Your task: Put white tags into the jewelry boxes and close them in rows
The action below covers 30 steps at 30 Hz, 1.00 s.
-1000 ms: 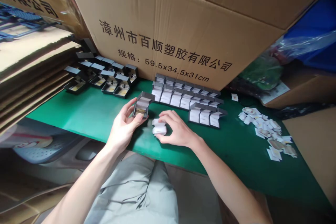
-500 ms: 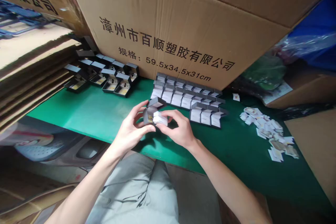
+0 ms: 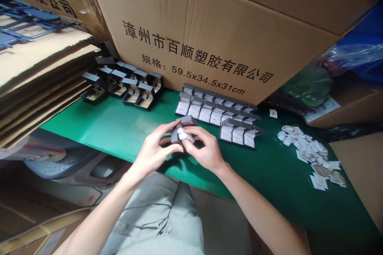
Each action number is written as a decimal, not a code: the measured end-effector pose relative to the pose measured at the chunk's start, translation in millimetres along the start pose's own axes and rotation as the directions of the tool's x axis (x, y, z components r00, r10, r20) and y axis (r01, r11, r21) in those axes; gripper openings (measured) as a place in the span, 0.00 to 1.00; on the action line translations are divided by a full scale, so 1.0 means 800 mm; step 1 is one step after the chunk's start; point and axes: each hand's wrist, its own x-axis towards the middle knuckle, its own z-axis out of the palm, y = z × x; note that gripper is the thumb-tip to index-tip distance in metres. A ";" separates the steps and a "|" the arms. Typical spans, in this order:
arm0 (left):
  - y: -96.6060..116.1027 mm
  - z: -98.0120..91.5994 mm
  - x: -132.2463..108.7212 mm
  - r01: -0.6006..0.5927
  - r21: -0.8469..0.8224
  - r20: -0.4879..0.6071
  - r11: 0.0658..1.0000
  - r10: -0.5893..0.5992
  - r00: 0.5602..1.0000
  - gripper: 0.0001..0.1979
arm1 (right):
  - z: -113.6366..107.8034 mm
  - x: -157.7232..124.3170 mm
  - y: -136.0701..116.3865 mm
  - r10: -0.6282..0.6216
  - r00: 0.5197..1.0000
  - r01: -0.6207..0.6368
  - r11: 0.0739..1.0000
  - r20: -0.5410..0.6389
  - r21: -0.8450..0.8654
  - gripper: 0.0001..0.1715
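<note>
My left hand (image 3: 157, 143) is wrapped round a small black jewelry box (image 3: 187, 120) with its lid up, held above the front of the green table. Between the thumb and fingers of my right hand (image 3: 206, 145) is a white box insert (image 3: 183, 133), pressed against the opening of the box. My fingers partly hide both. Just beyond my right hand stand rows of open black boxes (image 3: 237, 133) with white inserts in them. Farther left is a group of open black boxes (image 3: 143, 97) with yellowish insides.
A pile of small white pieces (image 3: 308, 147) lies on the right of the green table (image 3: 119, 127). A large cardboard carton (image 3: 194, 16) walls off the back. Stacked cardboard sheets (image 3: 44, 75) are at the left; another carton (image 3: 359, 167) borders the right.
The white insert has moved from beside the box to deeper in its opening. Both hands have come closer together around it. The whole view has shifted slightly.
</note>
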 end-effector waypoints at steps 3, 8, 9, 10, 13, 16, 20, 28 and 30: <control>-0.005 0.000 -0.001 -0.046 0.001 0.030 0.999 0.046 0.998 0.34 | -0.001 0.000 0.001 -0.062 0.998 0.062 0.996 -0.011 -0.063 0.14; -0.006 -0.001 -0.001 -0.078 0.061 0.031 0.995 0.076 0.997 0.33 | -0.002 -0.003 0.004 -0.145 0.989 0.142 0.978 -0.011 -0.156 0.14; -0.005 0.000 -0.001 -0.079 0.074 0.031 0.994 0.077 0.997 0.33 | -0.002 -0.004 0.004 -0.150 0.989 0.147 0.976 -0.005 -0.163 0.14; -0.004 0.000 -0.001 -0.078 0.084 0.031 0.993 0.075 0.997 0.33 | -0.003 -0.005 0.004 -0.153 0.988 0.151 0.974 0.005 -0.167 0.14; -0.001 0.001 -0.001 -0.065 0.098 0.030 0.993 0.063 0.998 0.34 | -0.004 -0.006 0.003 -0.133 0.990 0.138 0.976 0.041 -0.168 0.15; 0.001 0.001 -0.002 -0.046 0.101 0.009 0.994 0.045 0.999 0.34 | -0.006 -0.006 0.002 -0.108 0.991 0.120 0.981 0.083 -0.155 0.17; 0.002 0.000 0.000 -0.034 0.076 -0.028 0.997 0.037 0.999 0.34 | -0.007 -0.003 -0.002 -0.117 0.987 0.128 0.987 0.109 -0.102 0.19; 0.008 0.005 -0.002 0.009 0.102 -0.035 0.995 -0.006 0.999 0.32 | -0.003 -0.002 0.000 -0.096 0.995 0.098 0.993 0.032 -0.060 0.16; 0.010 0.005 -0.003 0.017 0.111 -0.028 0.994 -0.014 0.999 0.32 | -0.003 -0.003 0.001 -0.129 0.991 0.130 0.987 0.018 -0.091 0.16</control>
